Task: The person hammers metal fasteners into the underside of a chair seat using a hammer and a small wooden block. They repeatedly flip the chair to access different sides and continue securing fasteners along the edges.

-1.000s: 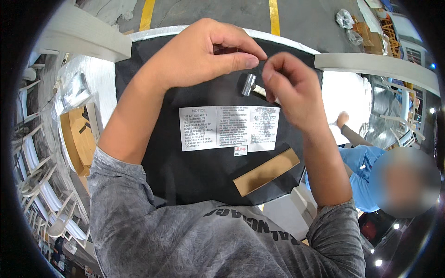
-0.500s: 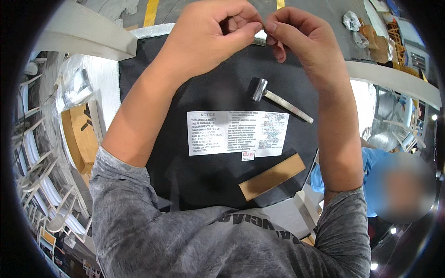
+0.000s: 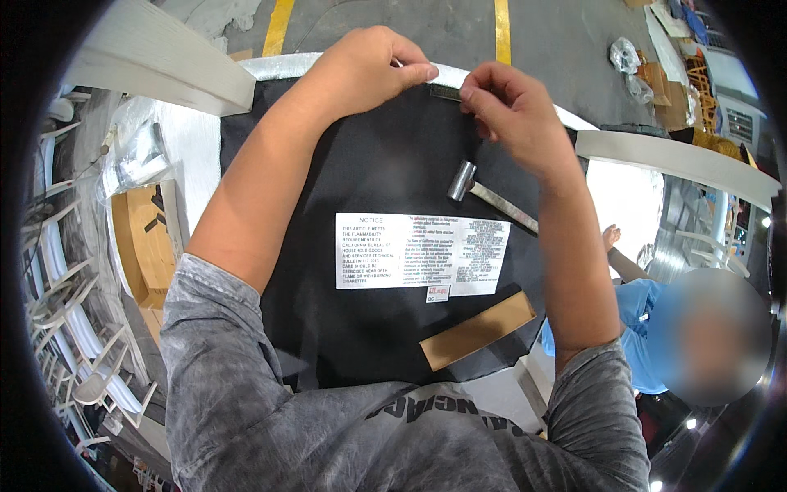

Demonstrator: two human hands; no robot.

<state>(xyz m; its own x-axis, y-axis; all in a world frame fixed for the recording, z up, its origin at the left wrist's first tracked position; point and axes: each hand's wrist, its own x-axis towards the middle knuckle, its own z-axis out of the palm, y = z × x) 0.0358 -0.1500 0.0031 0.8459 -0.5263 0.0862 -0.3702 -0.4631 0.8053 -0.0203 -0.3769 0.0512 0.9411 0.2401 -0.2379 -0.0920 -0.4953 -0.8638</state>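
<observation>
Black fabric (image 3: 361, 176) covers the underside of what looks like an upturned chair seat before me. At its far edge, my left hand (image 3: 373, 72) is closed in a pinch, thumb against the fingers. My right hand (image 3: 507, 107) pinches too, just to the right and slightly nearer. Whatever either holds is too small to make out. Between them a short dark strip (image 3: 444, 92) lies by the pale rim (image 3: 344, 59). Below my right hand rests a hammer (image 3: 462, 182) with a metal head; my forearm covers its handle's end.
A white printed label (image 3: 393, 254) lies on the fabric, with a small tag below. Nearer is a narrow brown cardboard piece (image 3: 477, 330). Pale legs rise at the far left (image 3: 164, 57) and right (image 3: 680, 160). Another person in blue (image 3: 639, 328) is at the right.
My hands, nearly touching before, have come apart, the right one lower than the left. The seat sits slightly lower in view. The other person's hand now shows at the right.
</observation>
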